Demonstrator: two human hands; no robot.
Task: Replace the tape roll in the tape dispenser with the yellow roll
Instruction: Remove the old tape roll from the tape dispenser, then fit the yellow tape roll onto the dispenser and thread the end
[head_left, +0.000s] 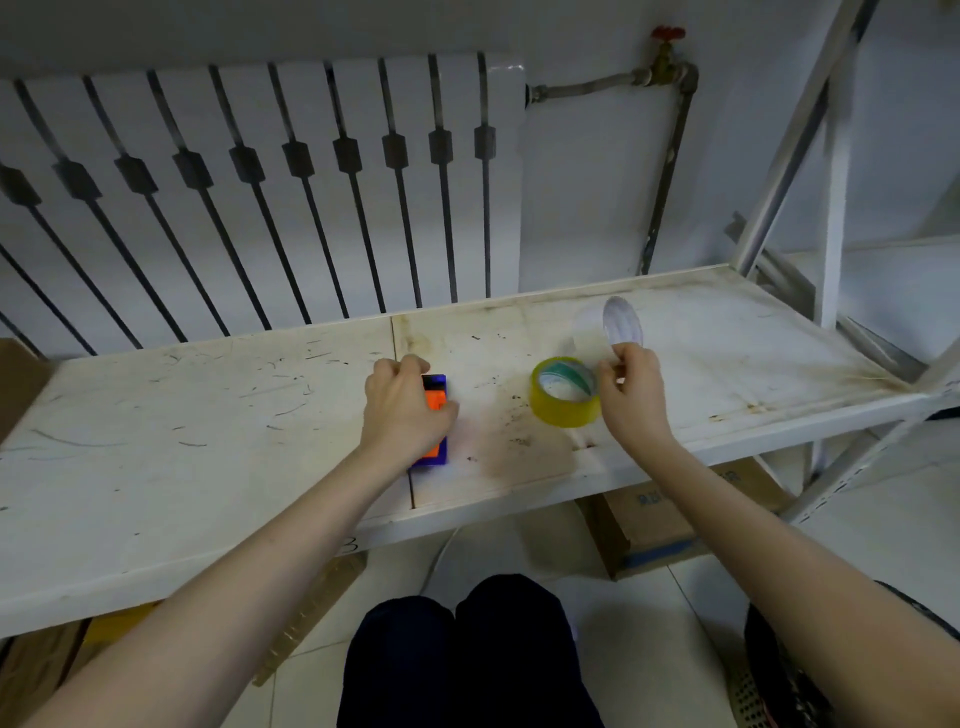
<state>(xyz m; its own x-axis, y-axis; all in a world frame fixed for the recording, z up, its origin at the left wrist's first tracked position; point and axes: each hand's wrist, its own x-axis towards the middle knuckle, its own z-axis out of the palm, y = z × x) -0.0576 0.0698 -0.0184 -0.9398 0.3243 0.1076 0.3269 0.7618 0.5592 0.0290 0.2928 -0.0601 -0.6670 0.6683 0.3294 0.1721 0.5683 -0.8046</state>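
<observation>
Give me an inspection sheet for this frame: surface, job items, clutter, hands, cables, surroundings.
Surface: white shelf board, scuffed and stained.
Job's things: yellow roll lies flat on the board; blue and orange tape dispenser on the board; clear roll held up off the board.
Clutter: nothing seen on the board.
Grippers: left hand grips the dispenser; right hand pinches the clear roll by its lower edge.
Cables: nothing seen.
Surroundings: radiator behind, pipe with red valve, cardboard box under the shelf.
</observation>
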